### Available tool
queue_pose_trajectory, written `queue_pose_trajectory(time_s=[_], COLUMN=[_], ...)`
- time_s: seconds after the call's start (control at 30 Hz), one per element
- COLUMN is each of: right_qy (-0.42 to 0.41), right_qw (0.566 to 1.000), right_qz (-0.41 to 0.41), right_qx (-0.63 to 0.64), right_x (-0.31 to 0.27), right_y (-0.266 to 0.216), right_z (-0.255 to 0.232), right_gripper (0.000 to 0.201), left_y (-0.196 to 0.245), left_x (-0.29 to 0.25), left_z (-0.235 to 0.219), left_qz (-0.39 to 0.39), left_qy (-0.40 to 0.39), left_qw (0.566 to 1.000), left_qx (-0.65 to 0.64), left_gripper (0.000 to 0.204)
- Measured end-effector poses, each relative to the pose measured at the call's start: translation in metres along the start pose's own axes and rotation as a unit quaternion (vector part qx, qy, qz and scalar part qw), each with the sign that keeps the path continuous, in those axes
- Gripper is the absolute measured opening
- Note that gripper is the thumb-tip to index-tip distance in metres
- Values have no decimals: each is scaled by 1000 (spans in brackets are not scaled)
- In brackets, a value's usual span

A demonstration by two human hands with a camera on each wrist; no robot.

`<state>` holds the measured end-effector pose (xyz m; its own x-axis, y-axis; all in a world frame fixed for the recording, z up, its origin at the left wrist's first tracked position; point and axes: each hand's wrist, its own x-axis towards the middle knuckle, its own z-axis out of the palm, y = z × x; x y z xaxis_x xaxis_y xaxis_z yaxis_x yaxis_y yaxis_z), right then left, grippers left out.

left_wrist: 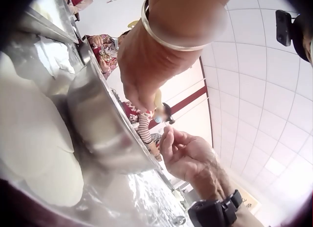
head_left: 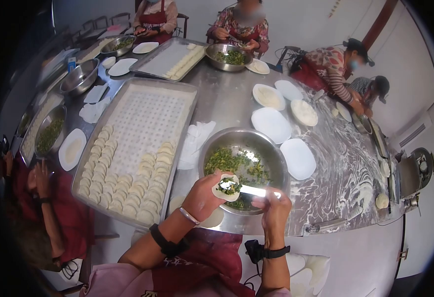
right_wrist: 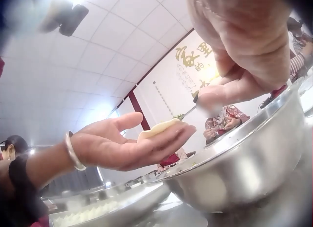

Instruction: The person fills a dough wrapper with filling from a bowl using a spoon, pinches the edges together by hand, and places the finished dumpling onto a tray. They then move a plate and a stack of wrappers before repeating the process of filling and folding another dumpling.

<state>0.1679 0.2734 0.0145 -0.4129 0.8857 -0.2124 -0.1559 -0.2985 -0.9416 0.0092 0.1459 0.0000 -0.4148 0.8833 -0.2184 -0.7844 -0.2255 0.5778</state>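
In the head view my left hand is over the near rim of a steel bowl of chopped green filling. On its fingers lies a round dumpling wrapper with a heap of greens in the middle. The right wrist view shows this left hand palm up, fingers nearly straight under the wrapper, thumb raised apart. My right hand pinches the handle of a pale, shiny spoon, whose head overlaps the greens. More flat wrappers lie on the table by the bowl.
A large tray with rows of folded dumplings stands left of the bowl. White plates sit at the right, beside a floury steel tabletop. Several people in red aprons work around the table with other bowls.
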Motion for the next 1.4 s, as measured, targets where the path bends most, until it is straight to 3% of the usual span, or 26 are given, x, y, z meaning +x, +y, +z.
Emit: queue_pose_trajectory(time_s=[0.07, 0.17, 0.27, 0.33, 0.37, 0.43, 0.5, 0.6, 0.63, 0.73, 0.83, 0.97, 1.07, 1.1, 1.23, 1.4], right_qy=[-11, -16, -24, -34, -38, -42, -40, 41, 45, 28, -5, -38, 37, 58, -27, -92], right_qw=[1000, 998, 991, 985, 982, 973, 958, 870, 872, 943, 967, 972, 944, 952, 990, 993], right_qz=[-11, -64, -128, -159, -169, -202, -247, -379, -376, -302, -237, -190, -280, -267, -135, -51], right_qx=[0, -16, -41, -59, -69, -100, -143, -313, -310, -141, -91, -135, -168, -140, -37, -47], right_x=[-3, -13, -24, -28, -29, -32, -34, -33, -31, -35, -42, -44, -32, -31, -26, -18], right_y=[-2, -11, -21, -22, -21, -21, -22, -27, -25, -28, -34, -30, -24, -29, -36, -29], right_z=[0, 3, 7, 11, 14, 15, 11, 0, -5, -1, 5, 7, -1, -2, -10, -6], right_gripper=[20, 20, 19, 18, 17, 16, 14, 12, 12, 14, 16, 15, 17, 17, 19, 19], left_y=[1, -1, -3, 0, 3, 3, -3, -2, -1, -1, 1, 2, 1, 3, 9, 9], left_x=[0, 2, 2, 0, -3, -4, 0, 5, 6, 6, 3, 0, 0, 0, -6, -10], left_z=[-1, -12, -14, -15, -17, -19, -23, -27, -26, -16, -9, -6, -12, -13, -8, -10], left_qz=[-10, 31, 51, 111, 169, 212, 189, 162, 154, 97, 20, 22, 21, 17, 7, -9], left_qy=[10, -37, -41, -56, -76, -93, -83, -55, -40, 7, 28, 22, 9, 6, -16, -16], left_qw=[999, 995, 991, 963, 910, 868, 911, 937, 948, 992, 997, 999, 999, 1000, 1000, 1000], left_qx=[-33, 85, 116, 241, 371, 440, 358, 305, 277, 83, -68, -40, -26, -26, 3, -7], left_gripper=[44, 41, 44, 41, 39, 36, 35, 35, 35, 43, 41, 36, 35, 36, 38, 39])
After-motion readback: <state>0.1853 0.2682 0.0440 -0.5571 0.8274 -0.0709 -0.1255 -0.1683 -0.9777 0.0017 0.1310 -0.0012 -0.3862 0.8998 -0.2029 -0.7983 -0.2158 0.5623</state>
